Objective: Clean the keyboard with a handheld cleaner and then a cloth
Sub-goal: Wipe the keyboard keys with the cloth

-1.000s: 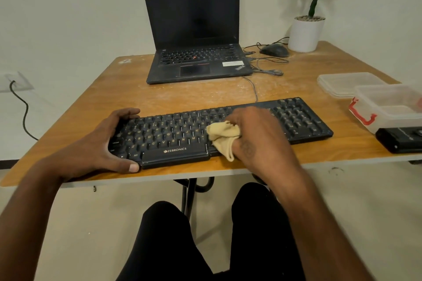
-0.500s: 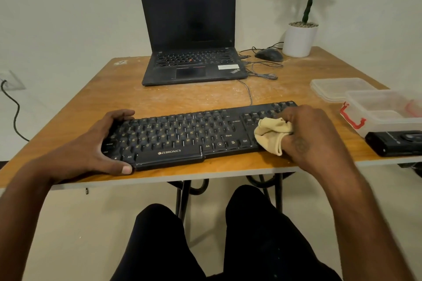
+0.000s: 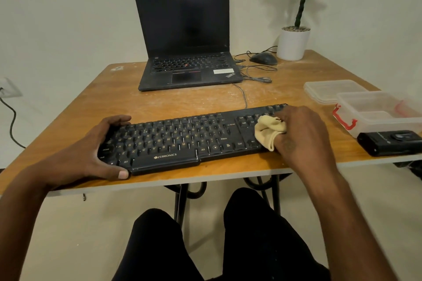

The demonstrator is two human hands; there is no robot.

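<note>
One desk (image 3: 91,107) carries one laptop (image 3: 186,52), beyond both hands, and one black keyboard (image 3: 182,139) lying between them near the front edge. Two clear plastic tubs (image 3: 379,112) sit just right of the right hand (image 3: 303,134), with one black handheld cleaner (image 3: 390,142) beside them. The left hand (image 3: 91,155) grips the keyboard's left end, thumb on the front edge. The right hand holds one bunched yellow cloth (image 3: 268,131) pressed on the right-end keys.
</note>
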